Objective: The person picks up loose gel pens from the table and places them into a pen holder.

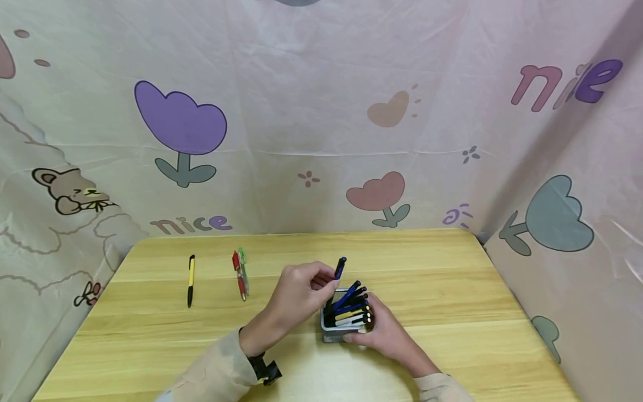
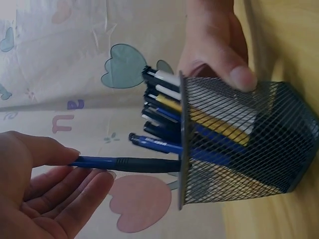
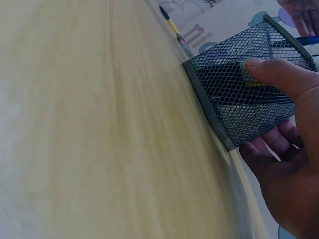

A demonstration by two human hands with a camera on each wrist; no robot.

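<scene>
Two hands: left hand (image 1: pixel 300 287) above and right hand (image 1: pixel 384 332) beside one mesh pen holder (image 1: pixel 332 337).
Left grip: thumb and fingers pinch a blue pen (image 2: pixel 97 163) by its blue end; the other fingers are loosely bent beneath it in the left wrist view.
Blue pen, position: dark grip section at the rim of the holder's mouth; clicker end up in the head view. Tip not discernible behind the mesh.
Right grip: curled round the holder from its right side, thumb pressed against the mesh wall, fingers on the opposite side.
Holder: dark wire mesh, just in front of the person; mouth up in the head view. Cannot tell whether the whole base touches the surface (image 1: pixel 442 346).
Holder contents: second blue pen (image 2: pixel 155 143), yellow pen (image 2: pixel 168 103), white pens (image 2: pixel 168 78) and several dark ones, all leaning toward the right hand.
Left wrist: black strap (image 1: pixel 258 365) with a small device, beyond it a pale sleeve (image 1: pixel 216 363).
Left of the holder, well apart: red pen (image 1: pixel 241 285) and green pen (image 1: pixel 242 255) close alongside each other.
Farther left: yellow-and-black pen (image 1: pixel 191 273), lying alone, lengthwise away from the person.
Surroundings: light wood-grain surface; pale cloth (image 1: pixel 291 111) behind and at both sides, printed with tulips, hearts and lettering.
</scene>
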